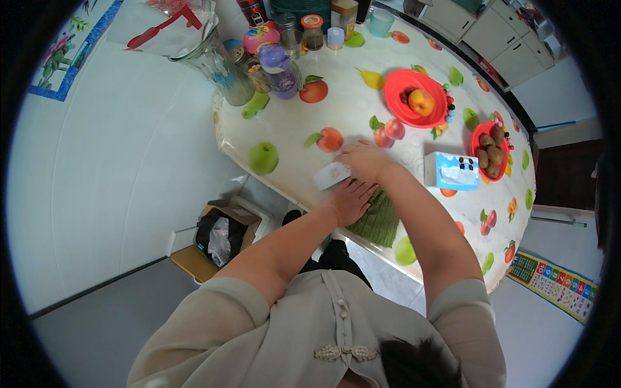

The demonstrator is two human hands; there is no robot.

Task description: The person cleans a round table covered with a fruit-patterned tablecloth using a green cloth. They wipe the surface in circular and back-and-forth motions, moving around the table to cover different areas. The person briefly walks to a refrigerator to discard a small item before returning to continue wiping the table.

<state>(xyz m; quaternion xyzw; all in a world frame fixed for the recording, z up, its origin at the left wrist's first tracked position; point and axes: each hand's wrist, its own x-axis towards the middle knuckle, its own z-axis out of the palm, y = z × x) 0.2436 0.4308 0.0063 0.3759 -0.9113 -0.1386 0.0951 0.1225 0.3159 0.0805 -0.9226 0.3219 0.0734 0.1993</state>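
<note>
A green ribbed knit cloth [381, 220] lies at the near edge of the table. My left hand [351, 200] rests flat on its left part, fingers spread. Just beyond it my right hand [365, 161] is bent over the cloth's far end, slightly blurred. A white rounded plastic object [332, 175] sticks out to the left from beside my right palm, close to my left fingertips. My right hand hides its other end, so whether the fingers grip it cannot be told.
A tissue box [451, 170] stands right of my right forearm. Beyond are a red plate [395, 99] with fruit and a red dish [478, 133] of brown, kiwi-like fruit. A glass vase [235, 80], a purple bottle [284, 80] and several jars stand at the far left. An open cardboard box [250, 218] is below.
</note>
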